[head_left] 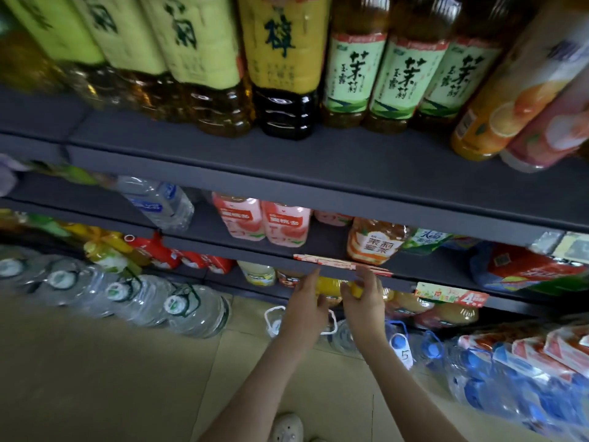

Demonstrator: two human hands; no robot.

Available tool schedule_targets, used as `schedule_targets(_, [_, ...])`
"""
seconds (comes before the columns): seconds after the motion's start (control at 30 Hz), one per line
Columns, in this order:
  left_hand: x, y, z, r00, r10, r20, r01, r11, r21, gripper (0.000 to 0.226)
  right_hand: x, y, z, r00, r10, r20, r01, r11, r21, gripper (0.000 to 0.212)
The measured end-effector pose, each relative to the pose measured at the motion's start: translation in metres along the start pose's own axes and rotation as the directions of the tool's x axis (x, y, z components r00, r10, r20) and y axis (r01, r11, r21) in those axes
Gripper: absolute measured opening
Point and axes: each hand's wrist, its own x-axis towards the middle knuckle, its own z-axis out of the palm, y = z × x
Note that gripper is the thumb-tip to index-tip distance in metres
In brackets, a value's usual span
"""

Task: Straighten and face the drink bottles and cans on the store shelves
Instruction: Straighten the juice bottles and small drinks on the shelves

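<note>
Under the shelf edge [401, 282] that carries the red price strip [341, 265], on the bottom row: the orange bottle [330, 290] is the target for this entry. It stands between my two hands, directly ahead of both forearms and tucked back beneath the edge, so its upper part is hidden from the head view. Long axis reads as upright as far as I can see; label direction cannot be told. Left hand [307, 303]: fingers fairly straight, pointing up and forward along the bottle's left side, touching or just beside it, gripping nothing that I can confirm. Right hand [363, 299]: fingers curled over the bottle's right shoulder, a yellow-orange patch showing between thumb and fingers, so I log it as holding the bottle. Right hand is the nearer and has the better purchase; left is placed to steady. More orange bottles [446, 314] stand just beside it to the right, near enough to be nudged. Water jugs [191, 311] sit on the floor to the left, well apart. Judgement: the coming move is a twist about the upright axis and a short pull toward me, limited overhead by the shelf edge; facing not yet confirmed
</note>
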Motion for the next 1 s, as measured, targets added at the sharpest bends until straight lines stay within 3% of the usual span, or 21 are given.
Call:
schedule_targets(0.13, [-0.031, -0.017, -0.051, 0.994, -0.093, -0.063, 0.095, 0.995, 0.031, 0.043, -0.047, -0.041, 0.033, 0.982, -0.048, 0.185, 0.059, 0.997, -0.055, 0.041])
schedule_targets(0.3, [-0.063, -0.054, -0.118, 0.965, -0.221, -0.139, 0.210, 0.974, -0.085, 0.030, -0.109, -0.105, 0.082, 0.917, -0.104, 0.385, 0.142, 0.987, -0.070, 0.031])
schedule_targets(0.4, [-0.103, -0.037, -0.188, 0.956, -0.202, -0.212, 0.210, 0.977, 0.016, 0.032, -0.136, -0.150, 0.107, 0.864, -0.109, 0.492, 0.191, 0.974, -0.121, 0.029])
schedule_targets(0.5, [-0.122, -0.051, -0.243, 0.944, -0.224, -0.243, 0.242, 0.969, 0.044, 0.032, -0.166, -0.191, 0.139, 0.785, -0.217, 0.580, 0.361, 0.921, -0.144, 0.026])
schedule_targets(0.6, [-0.143, -0.072, -0.308, 0.945, -0.249, -0.210, 0.262, 0.964, 0.039, 0.037, -0.196, -0.229, 0.182, 0.744, -0.217, 0.632, 0.386, 0.912, -0.142, 0.019])
schedule_targets(0.7, [-0.168, -0.101, -0.379, 0.953, -0.242, -0.180, 0.253, 0.966, 0.043, 0.058, -0.229, -0.271, 0.233, 0.691, -0.207, 0.693, 0.454, 0.869, -0.194, 0.024])
schedule_targets(0.83, [-0.194, -0.144, -0.473, 0.935, -0.253, -0.249, 0.280, 0.957, 0.081, 0.039, -0.275, -0.334, 0.306, 0.624, -0.257, 0.738, 0.554, 0.812, -0.186, 0.033])
schedule_targets(1.0, [-0.210, -0.181, -0.575, 0.923, -0.219, -0.317, 0.273, 0.952, 0.138, 0.044, -0.326, -0.406, 0.381, 0.563, -0.294, 0.772, 0.608, 0.781, -0.146, 0.029])
